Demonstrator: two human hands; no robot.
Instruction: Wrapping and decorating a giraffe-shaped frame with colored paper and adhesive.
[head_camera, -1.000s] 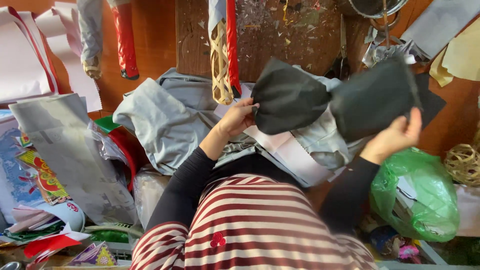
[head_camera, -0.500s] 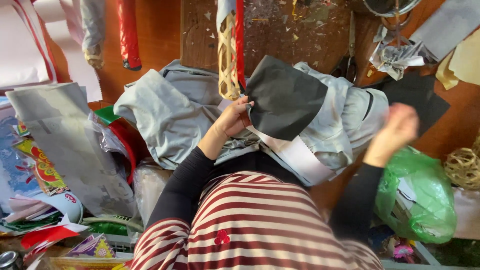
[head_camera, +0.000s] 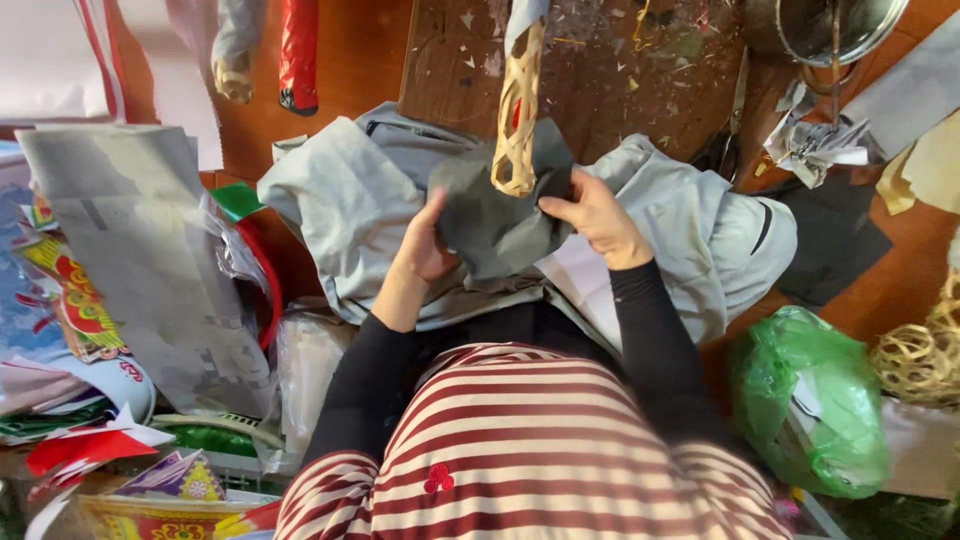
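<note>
Here both hands, the left hand (head_camera: 425, 245) and the right hand (head_camera: 592, 212), clamp a dark paper sheet (head_camera: 495, 225) over the grey cloth (head_camera: 350, 200); folding looks barely begun.

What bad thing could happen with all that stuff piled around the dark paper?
The woven bamboo piece hangs right over the dark sheet that the left hand and right hand hold, so it might snag or crumple. The scissors lie half hidden close by, so a reaching hand could get poked.
</note>
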